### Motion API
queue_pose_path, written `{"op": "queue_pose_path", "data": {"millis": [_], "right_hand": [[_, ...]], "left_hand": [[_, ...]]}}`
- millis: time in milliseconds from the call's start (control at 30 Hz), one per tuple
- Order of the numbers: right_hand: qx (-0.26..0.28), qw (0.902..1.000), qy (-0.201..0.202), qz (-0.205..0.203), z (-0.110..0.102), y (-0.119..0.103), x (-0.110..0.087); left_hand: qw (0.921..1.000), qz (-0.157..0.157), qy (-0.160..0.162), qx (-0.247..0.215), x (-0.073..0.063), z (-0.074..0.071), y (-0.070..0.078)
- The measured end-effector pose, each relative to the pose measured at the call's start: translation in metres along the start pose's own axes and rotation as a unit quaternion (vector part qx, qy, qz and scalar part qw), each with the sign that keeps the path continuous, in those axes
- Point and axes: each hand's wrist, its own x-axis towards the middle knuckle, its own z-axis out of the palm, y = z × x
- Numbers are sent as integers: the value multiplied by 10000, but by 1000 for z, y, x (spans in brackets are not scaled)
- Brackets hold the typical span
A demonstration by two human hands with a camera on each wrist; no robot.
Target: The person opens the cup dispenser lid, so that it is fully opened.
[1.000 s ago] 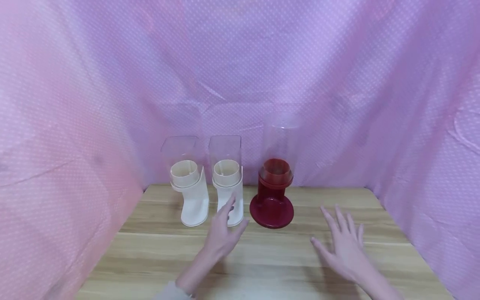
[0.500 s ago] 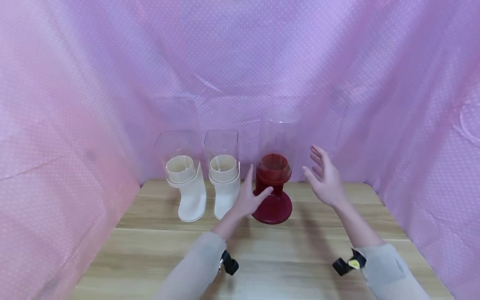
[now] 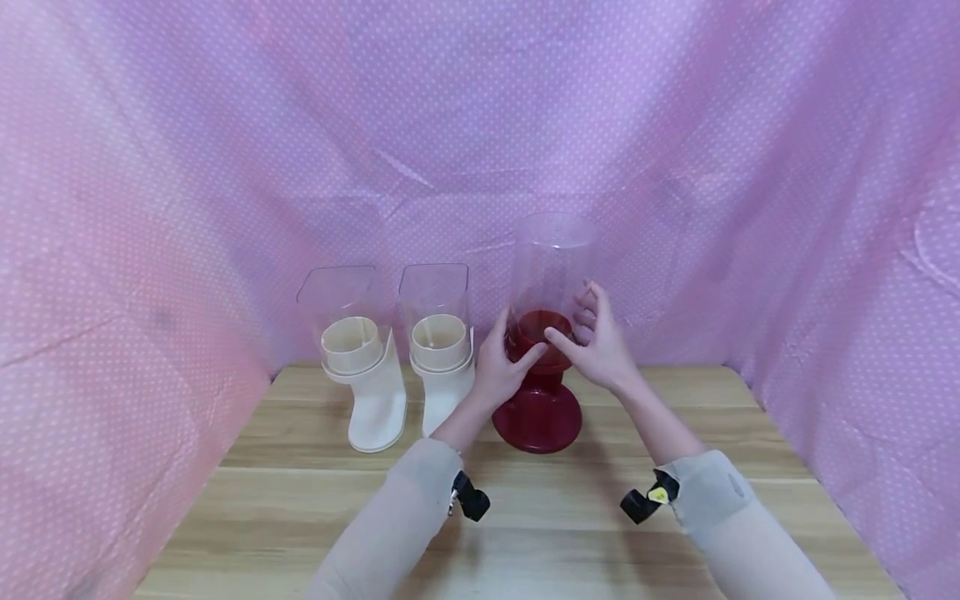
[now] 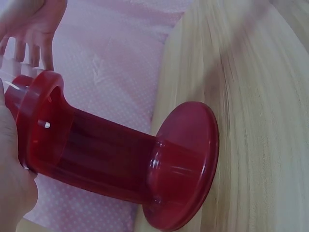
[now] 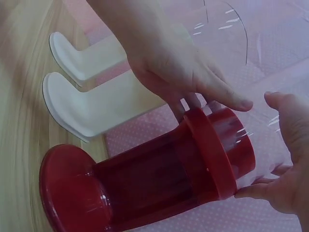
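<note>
A red stand (image 3: 538, 421) with a round base and a ring-shaped collar carries an upright clear cylinder (image 3: 553, 254). My left hand (image 3: 497, 372) holds the collar from the left; its fingers pass behind and its thumb lies across the front. On the opposite side my right hand (image 3: 602, 354) curls round the lower part of the clear cylinder, with the thumb in front. The right wrist view has fingertips of the right hand (image 5: 287, 186) at the edge of the red collar (image 5: 212, 154). The far side of the cylinder is partly hidden by both hands.
Two cream-white stands (image 3: 375, 412) with clear square-topped containers (image 3: 433, 287) stand left of the red one; my left forearm partly covers the nearer. All rest on a wood-grain table (image 3: 300, 517). A pink dotted cloth (image 3: 480, 100) hangs behind and at both sides.
Both hands have moved forward and inward from above the table to the red stand and its clear cylinder. The left hand now grips the collar, the right one the cylinder. The stands stay put.
</note>
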Motion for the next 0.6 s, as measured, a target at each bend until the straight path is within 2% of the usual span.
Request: {"op": "queue_pose_path", "data": {"millis": [167, 333, 467, 600], "right_hand": [[-387, 9991, 94, -158, -5, -11, -8], [-563, 9978, 186, -309, -10, -25, -24], [-668, 9963, 176, -506, -15, -39, -40], [-728, 9943, 23, -784, -19, -51, -63]], "left_hand": [[9997, 214, -17, -88, -3, -7, 8], [9985, 267, -258, -397, -10, -20, 25], [9975, 299, -363, -523, -22, -33, 44], [9970, 216, -497, -559, -41, -45, 61]]}}
